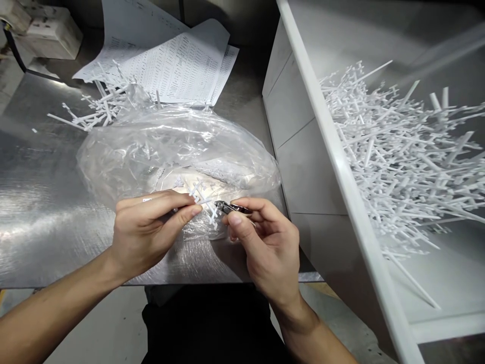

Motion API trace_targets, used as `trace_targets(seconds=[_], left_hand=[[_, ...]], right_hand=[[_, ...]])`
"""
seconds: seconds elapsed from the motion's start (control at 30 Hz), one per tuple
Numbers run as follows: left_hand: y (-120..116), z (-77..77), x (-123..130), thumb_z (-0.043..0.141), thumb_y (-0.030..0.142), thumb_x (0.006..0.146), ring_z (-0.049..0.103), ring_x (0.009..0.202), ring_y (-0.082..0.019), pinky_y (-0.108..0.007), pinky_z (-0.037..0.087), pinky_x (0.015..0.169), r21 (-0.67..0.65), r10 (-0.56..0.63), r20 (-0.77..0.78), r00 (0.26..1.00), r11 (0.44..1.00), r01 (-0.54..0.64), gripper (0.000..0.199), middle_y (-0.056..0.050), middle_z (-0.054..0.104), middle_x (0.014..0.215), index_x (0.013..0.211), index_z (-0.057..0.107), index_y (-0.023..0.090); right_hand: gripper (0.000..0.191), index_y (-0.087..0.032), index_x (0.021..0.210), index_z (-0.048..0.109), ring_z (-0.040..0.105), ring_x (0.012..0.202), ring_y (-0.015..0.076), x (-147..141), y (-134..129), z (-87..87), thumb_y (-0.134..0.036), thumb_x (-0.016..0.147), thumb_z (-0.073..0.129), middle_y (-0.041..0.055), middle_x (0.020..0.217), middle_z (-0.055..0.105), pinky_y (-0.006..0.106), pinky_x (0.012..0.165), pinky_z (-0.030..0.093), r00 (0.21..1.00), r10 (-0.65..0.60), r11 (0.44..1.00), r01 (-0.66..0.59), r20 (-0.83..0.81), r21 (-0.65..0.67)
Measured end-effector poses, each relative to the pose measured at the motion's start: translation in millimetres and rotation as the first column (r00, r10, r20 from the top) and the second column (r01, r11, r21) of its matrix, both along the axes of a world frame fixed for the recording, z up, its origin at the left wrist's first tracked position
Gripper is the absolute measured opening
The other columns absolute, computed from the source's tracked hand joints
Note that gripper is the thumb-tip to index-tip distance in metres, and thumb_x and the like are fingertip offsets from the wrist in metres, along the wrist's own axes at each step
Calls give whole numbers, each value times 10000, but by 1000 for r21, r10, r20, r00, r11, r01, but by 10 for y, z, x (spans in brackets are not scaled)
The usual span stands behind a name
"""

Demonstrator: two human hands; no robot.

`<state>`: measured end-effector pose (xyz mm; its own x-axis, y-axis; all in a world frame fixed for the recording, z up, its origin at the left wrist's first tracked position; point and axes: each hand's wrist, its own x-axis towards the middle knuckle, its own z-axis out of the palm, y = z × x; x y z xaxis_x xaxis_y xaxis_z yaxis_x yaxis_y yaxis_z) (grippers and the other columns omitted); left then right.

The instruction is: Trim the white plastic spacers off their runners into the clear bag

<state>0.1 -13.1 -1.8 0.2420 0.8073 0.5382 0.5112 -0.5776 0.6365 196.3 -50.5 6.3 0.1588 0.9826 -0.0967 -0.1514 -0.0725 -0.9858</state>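
My left hand (pixel 153 222) pinches a white branched plastic sprue (pixel 197 189) between thumb and forefinger. My right hand (pixel 265 235) is closed around a small shiny metal nail clipper (pixel 227 206), whose jaws touch or nearly touch the sprue's lower right branches. Both hands are over the mouth of a clear plastic bag (pixel 178 136). Small pale pieces (pixel 206 184) show inside the bag, too fine to make out singly. The fingertips of my right hand partly hide the clipper's handle.
A large white bin (pixel 341 156) full of white sprues (pixel 401 162) stands at the right. More sprues (pixel 109 101) lie heaped behind the bag, beside printed sheets (pixel 178 65). A whitish box (pixel 53 30) is at the back left of the metal table (pixel 45 202).
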Motion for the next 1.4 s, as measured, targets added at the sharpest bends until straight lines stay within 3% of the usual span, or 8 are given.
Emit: trace_targets(seconds=[0.17,0.47,0.7,0.93,1.03,1.17,1.4], left_hand=[[-7,0,-14,836,139,934,791,707,-107,-172,658,688,-1,-18,17,1000,1000,18,105,48,830,838,926,772,222],[-35,28,4,812,126,950,821,772,-153,-254,708,717,-79,-10,106,994,997,18,140,47,846,882,938,779,262],[-43,65,0,794,169,979,816,753,-179,-318,718,679,-111,-29,144,989,993,46,116,34,838,856,944,788,280],[-40,73,-28,800,92,948,817,788,-169,-297,711,717,-120,-81,137,987,988,98,182,34,844,902,983,795,270],[-31,38,-35,814,135,955,807,740,-148,-259,697,679,-90,-63,99,993,993,72,130,40,845,890,950,783,261],[-6,-29,-14,847,240,949,821,728,-164,-245,692,648,-78,37,24,999,996,-35,48,33,861,903,951,809,269],[32,-22,14,804,259,967,781,632,-134,-204,646,606,-159,111,-9,994,981,-111,38,26,856,856,951,838,253]], right_hand=[[118,-225,1028,795,732,672,93,2,-6,-9,-164,930,819,-11,781,809,176,638,597,999,-2,998,4,-43,57],[217,-253,1032,840,818,752,113,12,-7,14,-114,869,877,-1,876,868,173,703,673,995,-2,999,6,-95,39],[234,-275,1020,863,780,657,94,49,2,20,-114,852,890,-5,857,867,160,648,658,981,44,999,-42,-191,12],[206,-259,1000,858,738,612,98,39,-6,30,-121,851,893,-16,779,829,213,663,664,996,5,999,-2,-92,36],[135,-235,985,846,709,579,108,8,9,25,-159,877,874,-29,671,776,229,624,639,998,-27,998,30,-61,48],[99,-191,968,826,665,543,116,-18,50,10,-253,901,865,12,707,795,236,521,561,999,-52,998,52,3,-33],[158,-190,973,798,624,551,118,-11,74,-44,-300,886,870,11,712,772,254,538,526,995,-56,995,48,-82,-89]])
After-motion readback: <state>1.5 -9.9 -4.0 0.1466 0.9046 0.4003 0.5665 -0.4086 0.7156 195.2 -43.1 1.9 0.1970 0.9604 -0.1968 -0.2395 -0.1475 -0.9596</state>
